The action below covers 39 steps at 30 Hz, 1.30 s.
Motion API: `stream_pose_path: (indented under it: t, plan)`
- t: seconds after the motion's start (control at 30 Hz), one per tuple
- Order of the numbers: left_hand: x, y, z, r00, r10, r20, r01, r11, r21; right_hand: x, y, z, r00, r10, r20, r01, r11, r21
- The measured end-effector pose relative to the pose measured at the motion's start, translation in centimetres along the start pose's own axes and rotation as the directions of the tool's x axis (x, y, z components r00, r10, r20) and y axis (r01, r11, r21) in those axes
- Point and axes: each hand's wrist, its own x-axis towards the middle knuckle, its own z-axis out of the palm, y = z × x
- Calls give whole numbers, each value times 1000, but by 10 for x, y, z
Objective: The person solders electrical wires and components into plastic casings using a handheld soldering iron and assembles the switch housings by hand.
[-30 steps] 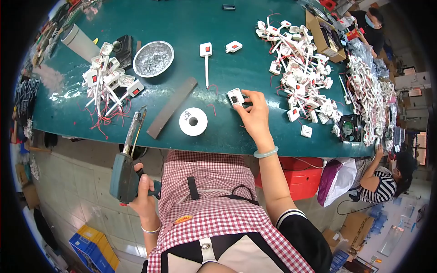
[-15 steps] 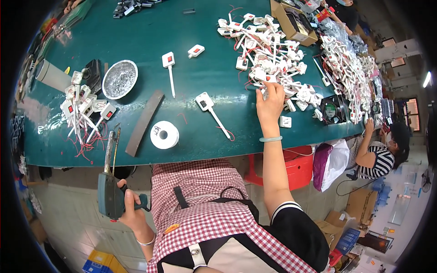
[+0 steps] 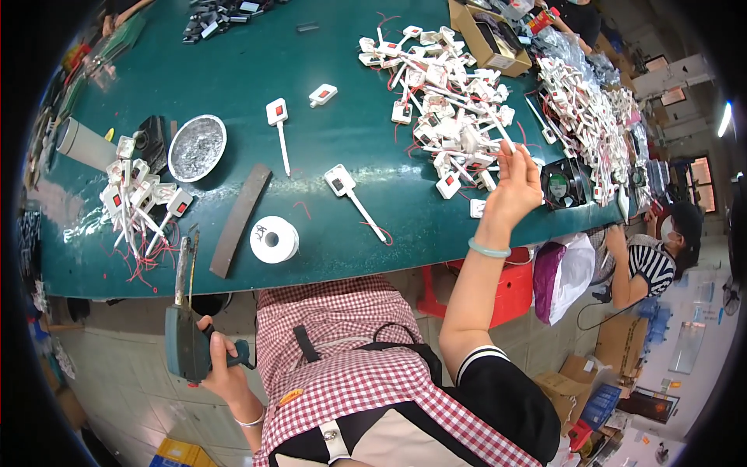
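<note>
My left hand (image 3: 223, 367) is wrapped round the handle of a dark teal soldering gun (image 3: 187, 342). Its metal tip and a thin strand point up over the table's near edge. My right hand (image 3: 513, 187) pinches the thin stem of a white stemmed plastic piece (image 3: 502, 134) at the right side of a large pile of such pieces (image 3: 455, 101). Many in the pile have square heads and red wires. One stemmed piece with an open head (image 3: 340, 180) lies in front of me, and another with a red switch (image 3: 277, 113) lies farther off.
On the green table (image 3: 257, 86) are a solder spool (image 3: 274, 239), a dark flat bar (image 3: 241, 222), a metal bowl (image 3: 197, 148) and a smaller heap of white pieces (image 3: 140, 191). A black fan (image 3: 563, 184) stands right. A co-worker (image 3: 657, 257) sits beyond a red stool (image 3: 510, 292).
My right hand has shifted right across the pile and now has a white stem between its fingers. My left hand keeps the soldering gun nearly in place. The view has shifted slightly.
</note>
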Motion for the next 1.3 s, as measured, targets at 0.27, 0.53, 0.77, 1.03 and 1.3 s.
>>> stream_pose_path:
  t: [0.27,0.53,0.77,1.03,1.3]
  plan:
    - [1,4,11,996,-61,60,63,998,-28,-22,-16,10,970,90,226,-115,988,102]
    - [-4,1,8,998,-58,32,59,998,-30,-47,32,-18,844,510,165,-487,859,-160]
    - [-1,2,4,997,-61,45,61,998,8,-70,28,-20,901,-111,418,410,528,-744]
    - [-2,2,10,997,-59,58,58,998,13,-60,66,26,665,105,740,730,117,-673]
    - [-3,0,7,996,-77,34,78,997,-26,-66,72,34,655,32,755,751,82,-655]
